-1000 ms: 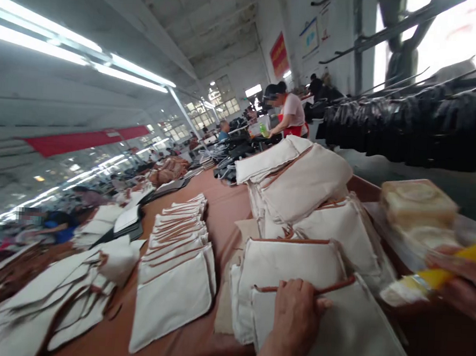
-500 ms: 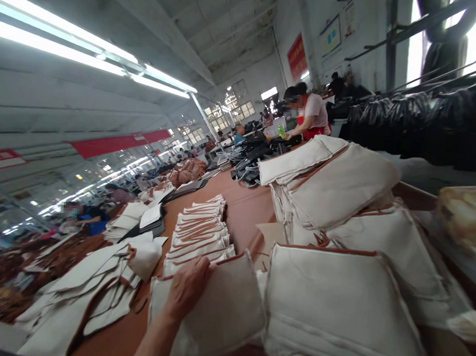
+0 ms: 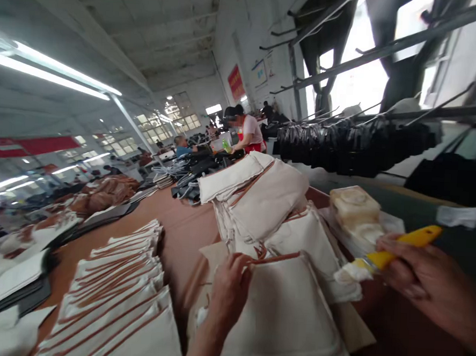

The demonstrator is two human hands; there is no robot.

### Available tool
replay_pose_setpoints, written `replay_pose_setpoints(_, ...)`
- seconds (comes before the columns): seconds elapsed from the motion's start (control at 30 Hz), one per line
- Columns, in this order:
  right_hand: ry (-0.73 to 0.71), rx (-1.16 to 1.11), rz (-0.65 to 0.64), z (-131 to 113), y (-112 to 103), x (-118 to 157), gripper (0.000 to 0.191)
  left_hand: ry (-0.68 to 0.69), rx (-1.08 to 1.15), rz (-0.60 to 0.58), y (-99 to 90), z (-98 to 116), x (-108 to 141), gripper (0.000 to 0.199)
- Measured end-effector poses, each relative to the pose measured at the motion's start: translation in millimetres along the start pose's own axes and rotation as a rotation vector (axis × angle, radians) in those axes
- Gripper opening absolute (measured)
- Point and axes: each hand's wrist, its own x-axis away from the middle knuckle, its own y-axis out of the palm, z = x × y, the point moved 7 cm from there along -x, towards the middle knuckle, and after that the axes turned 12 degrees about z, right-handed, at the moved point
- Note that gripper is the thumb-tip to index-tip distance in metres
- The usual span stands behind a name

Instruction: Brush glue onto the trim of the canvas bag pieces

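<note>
The fingers of my left hand (image 3: 231, 287) are curled over the top left corner of a cream fabric panel (image 3: 282, 309) with brown edging, on top of a small stack. My right hand (image 3: 425, 278) grips a brush by its yellow handle (image 3: 413, 242). Thick white paste coats the bristles (image 3: 353, 272), which hang just right of the panel. Behind the brush stands a paste-smeared tub (image 3: 353, 204). To the left, a row of similar panels (image 3: 117, 299) lies overlapped, brown edges showing.
Further back rises a taller pile of cream panels (image 3: 269, 196) on the brown tabletop (image 3: 179, 212). Dark bags (image 3: 332, 146) hang from a rack at the right. A person in a red apron (image 3: 248, 135) works beyond the pile. Grey and white sheets (image 3: 17, 288) lie far left.
The view has turned right. My left hand has let go of the panel at the row's near end and moved onto the right-hand stack. My right hand with the brush has come into view.
</note>
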Motion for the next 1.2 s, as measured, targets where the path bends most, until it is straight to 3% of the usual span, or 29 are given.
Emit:
replay_pose_setpoints(0.1,0.160,-0.136,-0.049,7,1,2,0.038,0.083,0.074,-0.114,38.3,71,-27,0.023)
replay_pose_setpoints(0.2,0.161,-0.182,-0.056,14,-13,-3,0.030,0.048,0.033,-0.150,57.3,96,-40,0.017)
replay_pose_setpoints(0.33,0.152,-0.189,-0.063,23,-31,-12,0.026,-0.029,-0.009,-0.198,68.7,94,-44,0.010)
replay_pose_setpoints(0.47,0.161,-0.212,-0.082,27,-32,-13,0.027,-0.109,0.009,-0.259,74.7,88,-46,0.012)
replay_pose_setpoints(0.6,0.113,-0.205,-0.101,22,-23,-12,0.029,-0.164,0.100,-0.310,71.8,94,-46,0.005)
replay_pose_setpoints(0.77,0.062,-0.200,-0.159,8,-1,-9,0.030,-0.232,0.259,-0.420,60.5,105,-34,0.012)
replay_pose_setpoints(1.0,-0.093,0.031,-0.308,3,41,5,0.033,-0.320,0.522,-0.521,48.0,120,-20,0.023)
replay_pose_setpoints(1.2,-0.192,0.072,-0.264,3,42,-8,0.028,-0.385,0.650,-0.496,46.7,117,-10,0.017)
